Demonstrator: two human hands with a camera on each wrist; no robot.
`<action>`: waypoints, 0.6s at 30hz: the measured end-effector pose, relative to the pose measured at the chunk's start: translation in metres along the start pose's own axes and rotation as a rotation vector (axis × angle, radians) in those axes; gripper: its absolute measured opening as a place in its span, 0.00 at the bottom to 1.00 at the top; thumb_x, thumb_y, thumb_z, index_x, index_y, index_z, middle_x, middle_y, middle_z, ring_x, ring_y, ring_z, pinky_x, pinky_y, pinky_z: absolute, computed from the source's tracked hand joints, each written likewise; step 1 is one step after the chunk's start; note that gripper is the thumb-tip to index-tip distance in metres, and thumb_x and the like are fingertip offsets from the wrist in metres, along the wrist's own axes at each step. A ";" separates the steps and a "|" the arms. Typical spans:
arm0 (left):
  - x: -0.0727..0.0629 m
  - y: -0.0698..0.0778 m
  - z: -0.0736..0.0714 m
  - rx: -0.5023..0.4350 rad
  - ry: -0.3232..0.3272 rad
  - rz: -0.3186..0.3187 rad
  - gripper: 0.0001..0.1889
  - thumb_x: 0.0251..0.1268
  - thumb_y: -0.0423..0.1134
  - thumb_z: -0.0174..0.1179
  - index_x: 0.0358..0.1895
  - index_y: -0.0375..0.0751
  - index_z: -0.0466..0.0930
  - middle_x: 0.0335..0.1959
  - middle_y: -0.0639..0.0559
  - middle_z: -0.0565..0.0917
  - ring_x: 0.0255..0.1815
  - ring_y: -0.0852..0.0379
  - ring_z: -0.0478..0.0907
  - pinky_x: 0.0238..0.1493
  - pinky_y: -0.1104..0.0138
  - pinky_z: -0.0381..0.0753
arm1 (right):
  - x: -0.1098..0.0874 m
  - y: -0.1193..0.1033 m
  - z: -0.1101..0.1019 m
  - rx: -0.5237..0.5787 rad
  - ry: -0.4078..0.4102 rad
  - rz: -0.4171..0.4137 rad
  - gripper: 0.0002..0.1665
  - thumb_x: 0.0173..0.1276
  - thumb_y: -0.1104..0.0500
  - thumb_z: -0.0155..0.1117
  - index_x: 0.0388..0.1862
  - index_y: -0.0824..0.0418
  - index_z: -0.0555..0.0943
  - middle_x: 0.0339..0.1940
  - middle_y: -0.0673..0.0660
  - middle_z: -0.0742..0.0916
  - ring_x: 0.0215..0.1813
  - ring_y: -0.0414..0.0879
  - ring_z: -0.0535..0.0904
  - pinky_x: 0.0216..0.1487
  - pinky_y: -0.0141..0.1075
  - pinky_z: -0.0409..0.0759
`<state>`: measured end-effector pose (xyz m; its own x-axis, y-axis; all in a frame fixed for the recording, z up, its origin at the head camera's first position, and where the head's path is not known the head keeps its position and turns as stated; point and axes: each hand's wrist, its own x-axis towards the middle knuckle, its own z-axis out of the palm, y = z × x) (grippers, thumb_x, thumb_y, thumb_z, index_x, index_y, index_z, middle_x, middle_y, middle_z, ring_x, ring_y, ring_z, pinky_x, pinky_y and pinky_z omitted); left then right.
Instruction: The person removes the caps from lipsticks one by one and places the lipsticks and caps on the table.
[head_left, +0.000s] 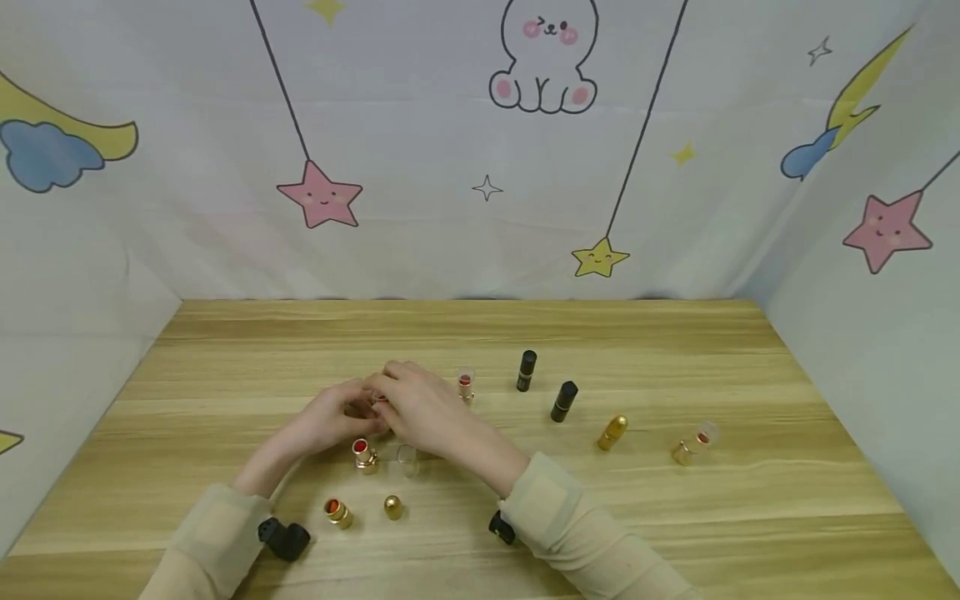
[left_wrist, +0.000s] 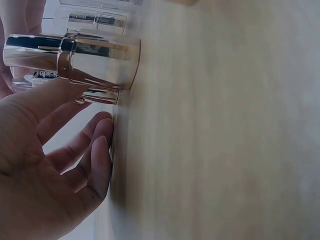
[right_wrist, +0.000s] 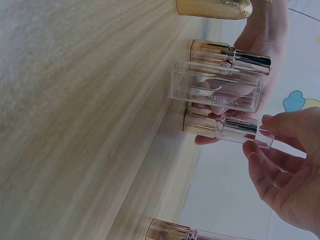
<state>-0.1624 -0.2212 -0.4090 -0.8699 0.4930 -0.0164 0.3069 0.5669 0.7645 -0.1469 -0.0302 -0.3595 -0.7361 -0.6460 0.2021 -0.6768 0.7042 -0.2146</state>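
Left of frame centre, the lipstick (head_left: 379, 398) stands upright, left hand (head_left: 337, 416) gripping its base (right_wrist: 196, 122), right hand (head_left: 422, 410) pinching its cap (right_wrist: 237, 135).

Lettering on clear lipstick cap (right_wrist: 200, 89); not legible

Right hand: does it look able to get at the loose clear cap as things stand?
Likely yes: the loose clear cap stands close by, with nothing visible between. The right hand is pinching the held lipstick, though, so it would probably need to let go first.
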 end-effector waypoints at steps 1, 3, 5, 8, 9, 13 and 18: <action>0.000 0.000 0.000 0.002 0.000 0.006 0.12 0.59 0.39 0.67 0.44 0.40 0.82 0.39 0.47 0.81 0.39 0.58 0.77 0.41 0.67 0.77 | 0.000 0.000 0.000 -0.003 -0.001 -0.003 0.17 0.71 0.54 0.58 0.58 0.51 0.79 0.41 0.46 0.82 0.41 0.37 0.75 0.38 0.23 0.73; 0.000 -0.001 0.001 0.008 0.004 0.019 0.11 0.59 0.39 0.66 0.44 0.40 0.83 0.41 0.47 0.81 0.40 0.59 0.77 0.42 0.67 0.77 | -0.001 0.001 0.001 -0.005 0.000 -0.010 0.17 0.71 0.54 0.58 0.57 0.52 0.79 0.41 0.47 0.82 0.41 0.38 0.76 0.38 0.24 0.74; 0.000 -0.001 0.000 0.012 0.010 0.021 0.11 0.59 0.39 0.66 0.44 0.41 0.83 0.41 0.47 0.82 0.40 0.59 0.78 0.42 0.68 0.77 | -0.001 0.001 0.001 -0.006 0.007 -0.018 0.16 0.71 0.55 0.58 0.56 0.53 0.80 0.40 0.47 0.82 0.41 0.38 0.76 0.38 0.24 0.74; -0.001 0.000 0.000 0.015 0.016 0.027 0.11 0.59 0.39 0.66 0.44 0.41 0.83 0.42 0.47 0.82 0.41 0.57 0.78 0.43 0.67 0.78 | -0.002 0.001 0.000 -0.004 0.023 -0.028 0.15 0.71 0.56 0.58 0.55 0.53 0.80 0.40 0.47 0.82 0.41 0.38 0.76 0.39 0.24 0.74; -0.001 0.000 0.000 0.015 0.019 0.025 0.11 0.59 0.39 0.66 0.44 0.41 0.82 0.42 0.47 0.82 0.42 0.56 0.79 0.44 0.66 0.78 | -0.002 0.001 0.000 -0.004 0.028 -0.031 0.15 0.71 0.56 0.58 0.54 0.53 0.80 0.40 0.47 0.82 0.41 0.38 0.76 0.39 0.24 0.75; -0.003 0.000 0.000 0.006 0.042 0.026 0.11 0.60 0.38 0.66 0.44 0.40 0.82 0.44 0.44 0.83 0.44 0.50 0.82 0.47 0.59 0.82 | -0.003 0.001 -0.001 0.006 0.040 -0.035 0.14 0.70 0.57 0.59 0.54 0.54 0.80 0.41 0.48 0.83 0.43 0.38 0.78 0.42 0.24 0.76; -0.006 -0.001 0.001 -0.014 0.098 0.038 0.11 0.60 0.36 0.65 0.45 0.38 0.82 0.47 0.39 0.84 0.46 0.44 0.84 0.47 0.59 0.84 | -0.004 -0.001 -0.005 0.032 0.049 -0.023 0.15 0.70 0.57 0.59 0.54 0.54 0.80 0.43 0.48 0.84 0.45 0.39 0.78 0.45 0.25 0.77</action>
<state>-0.1570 -0.2238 -0.4102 -0.8916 0.4466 0.0750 0.3354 0.5398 0.7721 -0.1435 -0.0272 -0.3556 -0.7201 -0.6458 0.2537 -0.6936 0.6793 -0.2397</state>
